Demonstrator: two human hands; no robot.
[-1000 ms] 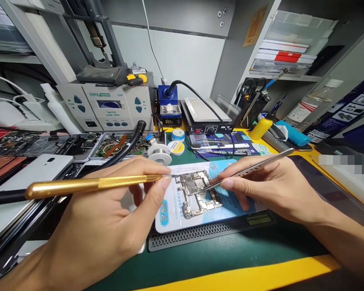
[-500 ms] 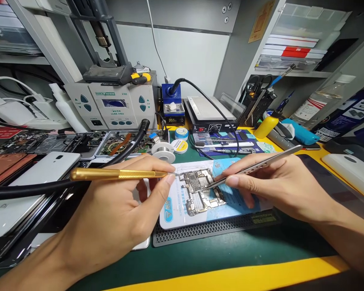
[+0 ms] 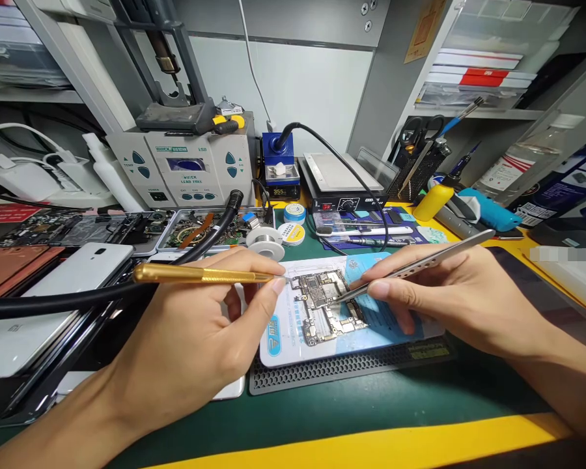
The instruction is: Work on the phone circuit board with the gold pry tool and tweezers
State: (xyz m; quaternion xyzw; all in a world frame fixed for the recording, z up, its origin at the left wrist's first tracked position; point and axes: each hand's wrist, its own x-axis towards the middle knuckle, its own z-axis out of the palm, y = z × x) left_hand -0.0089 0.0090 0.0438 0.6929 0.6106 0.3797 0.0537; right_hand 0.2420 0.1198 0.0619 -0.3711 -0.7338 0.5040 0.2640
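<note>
A phone circuit board lies on a white-and-blue printed pad. My left hand is closed around a slim gold pen-shaped tool with a fine tip, pinched between thumb and forefinger. That tip is at the board's upper left edge; I cannot tell if it touches. From the right, my right hand grips silver metal tweezers. Their points reach the middle of the board. Fingers of my right hand are low over the pad's blue side.
Behind the pad are a solder spool, small round tins and a heating plate. A hot-air station stands at back left, its black hose passing behind my left hand. Phones lie left.
The view has shifted slightly. The gold tool's back end has moved a little right and up, and its fine tip shows more clearly at the board's edge. The tweezers stay at the board's middle.
</note>
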